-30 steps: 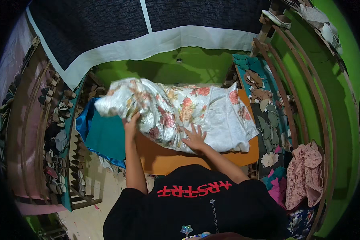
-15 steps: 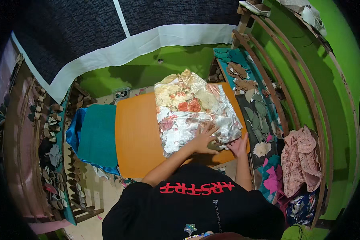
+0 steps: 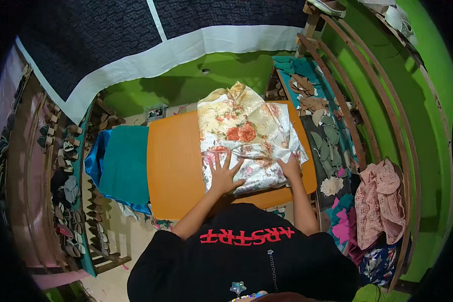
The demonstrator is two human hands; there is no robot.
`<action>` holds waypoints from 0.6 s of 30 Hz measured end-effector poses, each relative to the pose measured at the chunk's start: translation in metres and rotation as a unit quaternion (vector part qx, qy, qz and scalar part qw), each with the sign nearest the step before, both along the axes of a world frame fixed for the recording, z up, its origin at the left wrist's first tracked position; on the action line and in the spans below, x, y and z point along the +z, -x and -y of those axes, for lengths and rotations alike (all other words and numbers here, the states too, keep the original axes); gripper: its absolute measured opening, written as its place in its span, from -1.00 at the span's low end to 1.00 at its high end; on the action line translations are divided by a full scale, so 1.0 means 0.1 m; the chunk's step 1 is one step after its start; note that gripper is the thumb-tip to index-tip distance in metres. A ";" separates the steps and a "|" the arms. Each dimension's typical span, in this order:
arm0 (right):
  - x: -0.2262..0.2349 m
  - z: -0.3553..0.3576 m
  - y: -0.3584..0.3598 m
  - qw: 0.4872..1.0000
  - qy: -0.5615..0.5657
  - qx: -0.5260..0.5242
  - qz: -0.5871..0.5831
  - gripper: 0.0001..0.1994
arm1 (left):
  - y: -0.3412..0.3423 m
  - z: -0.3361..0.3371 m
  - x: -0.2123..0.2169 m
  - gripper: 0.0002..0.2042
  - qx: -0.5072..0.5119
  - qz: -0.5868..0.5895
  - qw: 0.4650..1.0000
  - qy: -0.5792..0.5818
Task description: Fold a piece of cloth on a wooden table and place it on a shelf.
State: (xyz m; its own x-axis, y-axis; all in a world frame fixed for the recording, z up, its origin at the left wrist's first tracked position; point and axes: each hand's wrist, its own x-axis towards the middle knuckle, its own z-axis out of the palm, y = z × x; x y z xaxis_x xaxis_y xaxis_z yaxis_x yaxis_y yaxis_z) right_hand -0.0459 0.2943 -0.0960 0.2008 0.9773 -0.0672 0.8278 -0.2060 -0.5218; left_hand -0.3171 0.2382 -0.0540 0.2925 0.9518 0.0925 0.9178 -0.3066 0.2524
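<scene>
A floral satiny fabric [image 3: 244, 133], cream and white with red and pink roses, lies folded in layers on the right half of an orange table [image 3: 172, 161]. Its near layer is wrinkled. My left hand [image 3: 225, 175] rests flat on the near left part of the cloth, fingers spread wide. Toward the right side of the cloth, my right hand [image 3: 291, 168] presses down with thumb and fingers apart; some of its fingertips are hard to make out. Both forearms reach over the table's near edge.
A teal cloth-covered surface [image 3: 123, 161] adjoins the table's left end. Shelves with several shoes [image 3: 68, 201] stand at the left. On the right are a bench with cut leather pieces [image 3: 327, 143], wooden rails [image 3: 375, 85] and a draped pink garment [image 3: 380, 206]. A dark curtain hangs behind.
My left hand has moved left and spread flat on the cloth. My right hand has gone from the near right corner farther up onto the fabric. The near edge now lies flatter.
</scene>
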 end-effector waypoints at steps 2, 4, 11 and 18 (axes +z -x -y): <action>0.26 0.06 0.01 1.000 0.021 -0.021 -0.010 -0.45 | 0.05 0.06 0.00 -0.36 -0.005 0.003 1.000 -0.003; 0.25 0.15 -0.13 0.994 -0.009 -0.012 -0.107 -0.41 | 0.09 0.11 0.05 -0.34 -0.015 0.019 1.000 0.007; 0.15 0.29 -0.05 0.984 0.158 -0.083 0.019 -0.11 | 0.55 -0.18 -0.11 -0.41 0.086 0.347 0.934 0.008; 0.68 -0.34 0.16 0.996 0.045 -0.050 -0.051 0.01 | 0.92 -0.49 -0.34 -0.56 0.254 0.622 0.686 0.279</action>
